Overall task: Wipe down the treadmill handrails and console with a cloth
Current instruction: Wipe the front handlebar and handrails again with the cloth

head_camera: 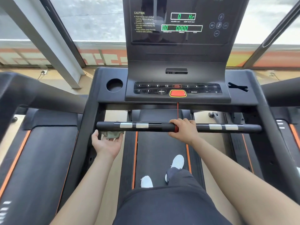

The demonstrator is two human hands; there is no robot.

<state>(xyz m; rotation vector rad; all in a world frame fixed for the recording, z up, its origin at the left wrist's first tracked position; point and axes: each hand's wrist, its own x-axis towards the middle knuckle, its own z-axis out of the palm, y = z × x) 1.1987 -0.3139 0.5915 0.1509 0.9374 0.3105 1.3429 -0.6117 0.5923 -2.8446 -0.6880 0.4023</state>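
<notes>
- Cloth [112,134]: grey-green, bunched, cupped in left hand [106,144], palm up, pressed against underside of front handrail [162,127] near its left end.
- Left-hand fingers [119,138]: loosely curled around the cloth from beneath, thumb up beside the bar's left end; holding, not clenched tight.
- Front handrail: black crossbar, long axis side to side across the view; two silver sensor patches [134,125] directly right of the cloth, a second pair [223,127] further right.
- Key relation: uncleaned length of bar lies to the right of the cloth hand, along the bar's axis; likely next stroke a slide rightward under and around the bar.
- Right hand [184,129]: closed over the bar near its middle, fingers wrapped on top, no cloth; steadying by the look of it.
- Obstruction: right hand sits squarely in the stroke's path, as does red safety cord [177,111] hanging from the console and wound round the bar at the right hand's thumb side.
- Nearer hand to cloth work: left; right well apart along the bar.
- Console [177,90]: above and beyond the bar, button strip, red stop key [178,93], lit display [181,28]; not touched by either hand.
- Cup holder [114,85]: left of button strip.
- Side handrails [90,120]: black, running back on both sides; neither touched.
- Belt [160,151] below, two white shoes [177,161] on it.
</notes>
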